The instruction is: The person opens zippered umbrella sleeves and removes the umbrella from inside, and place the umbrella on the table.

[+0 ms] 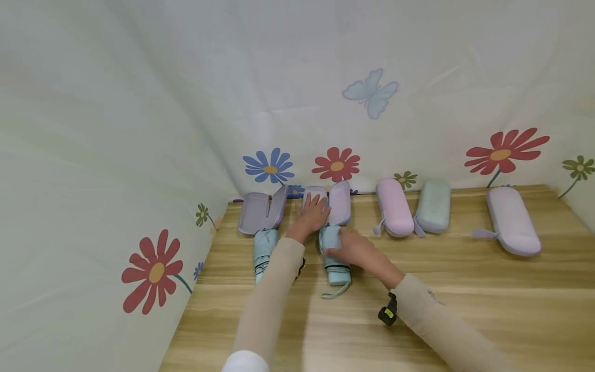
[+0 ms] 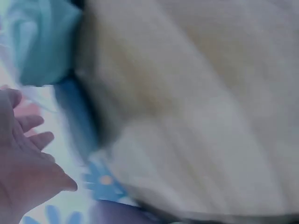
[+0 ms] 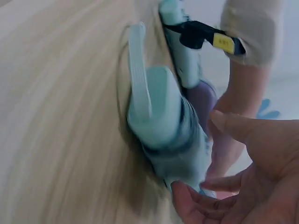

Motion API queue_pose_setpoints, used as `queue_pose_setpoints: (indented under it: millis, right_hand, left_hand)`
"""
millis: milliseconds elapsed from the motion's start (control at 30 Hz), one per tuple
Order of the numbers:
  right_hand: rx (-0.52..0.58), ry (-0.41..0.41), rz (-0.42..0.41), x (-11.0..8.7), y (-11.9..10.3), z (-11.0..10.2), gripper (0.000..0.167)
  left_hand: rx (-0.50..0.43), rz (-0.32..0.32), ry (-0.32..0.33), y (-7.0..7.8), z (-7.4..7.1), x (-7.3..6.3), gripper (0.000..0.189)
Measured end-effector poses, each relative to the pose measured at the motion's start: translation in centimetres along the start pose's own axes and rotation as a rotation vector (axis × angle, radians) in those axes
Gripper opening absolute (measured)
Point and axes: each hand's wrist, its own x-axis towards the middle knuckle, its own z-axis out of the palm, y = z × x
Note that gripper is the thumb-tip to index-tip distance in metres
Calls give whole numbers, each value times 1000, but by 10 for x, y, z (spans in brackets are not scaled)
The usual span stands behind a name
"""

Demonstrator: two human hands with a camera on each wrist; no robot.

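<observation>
Wood table [image 1: 465, 310] carries a back row of cases: one open lilac case [image 1: 262, 212] at the left, three zipped to the right, and a second open case [image 1: 338, 202] under the left hand [image 1: 312, 214], fingers flat and spread. Right hand [image 1: 355, 248] curls round the folded mint umbrella [image 1: 335, 266] (not yet inside); another umbrella [image 1: 264, 250] waits unpacked.
</observation>
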Motion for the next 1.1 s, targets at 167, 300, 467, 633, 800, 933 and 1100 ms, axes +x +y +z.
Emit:
queue_pose_setpoints:
  millis: [167,300,467,633,800,933,1100]
  right_hand:
    - [-13,79,-38,-20,28,-28,56]
    - [-34,173,-51,-35,53,-53,43]
    - [-50,298,-41,-52,86,-81,37]
    - [-66,401,44,-59,125,-100,39]
    - [-75,475,150,-51,159,-107,51]
    - [-85,471,195,-40,171,-104,65]
    - [-33,488,249,-27,176,-97,87]
  left_hand:
    - [-5,97,70,32,-25,-10,55]
    - [-32,206,77,64,-39,-20,55]
    - [-64,310,68,98,-38,-28,54]
    - [-106,355,58,125,-27,-29,53]
    - [-97,320,27,160,-17,-28,55]
    - [-30,276,46,186,-4,-25,60]
    - [-63,211,59,204,9,-24,63]
